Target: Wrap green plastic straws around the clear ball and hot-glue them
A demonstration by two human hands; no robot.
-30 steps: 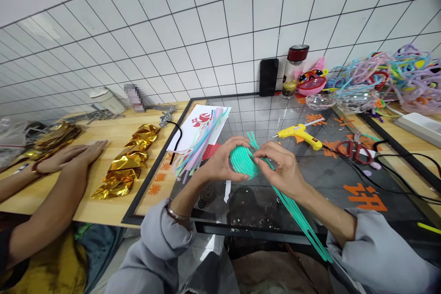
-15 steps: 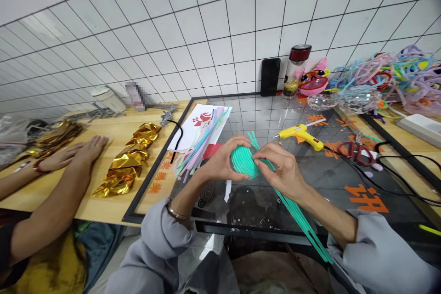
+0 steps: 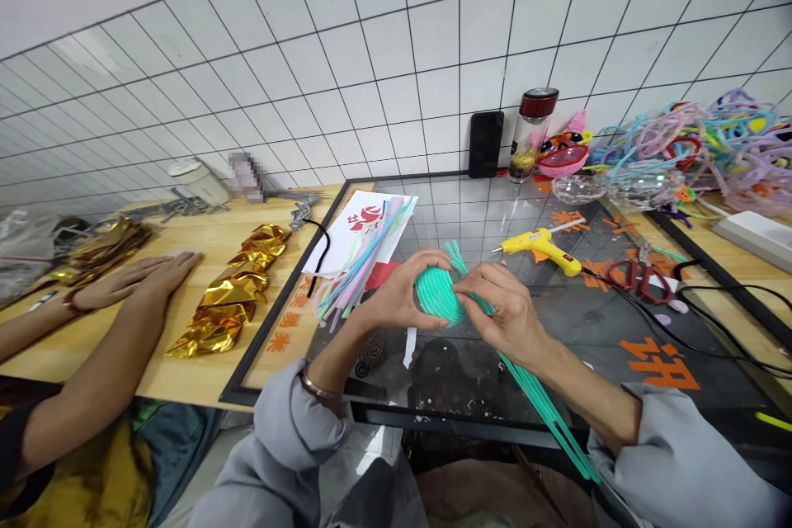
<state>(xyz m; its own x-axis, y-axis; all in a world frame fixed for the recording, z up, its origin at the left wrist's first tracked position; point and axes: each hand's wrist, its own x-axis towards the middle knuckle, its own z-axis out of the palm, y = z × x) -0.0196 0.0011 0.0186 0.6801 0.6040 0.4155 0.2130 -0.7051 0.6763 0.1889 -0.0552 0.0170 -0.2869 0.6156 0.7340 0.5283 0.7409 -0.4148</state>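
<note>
The single view looks out from the wearer's head, above and behind the hands, facing forward and down. It is close enough that the left hand [image 3: 402, 289] and right hand [image 3: 504, 305] sit near mid-frame, with the sleeves [image 3: 290, 429] cut by the bottom edge and the lap [image 3: 476, 487] below. Beyond the hands it crosses the table [image 3: 152, 359] to the wall [image 3: 426, 58], whose lines stand nearly upright there and lean outward to either side. Its wide span takes in a co-worker's arms [image 3: 99, 388] left of the hands and a tangle [image 3: 674, 136] far right.
</note>
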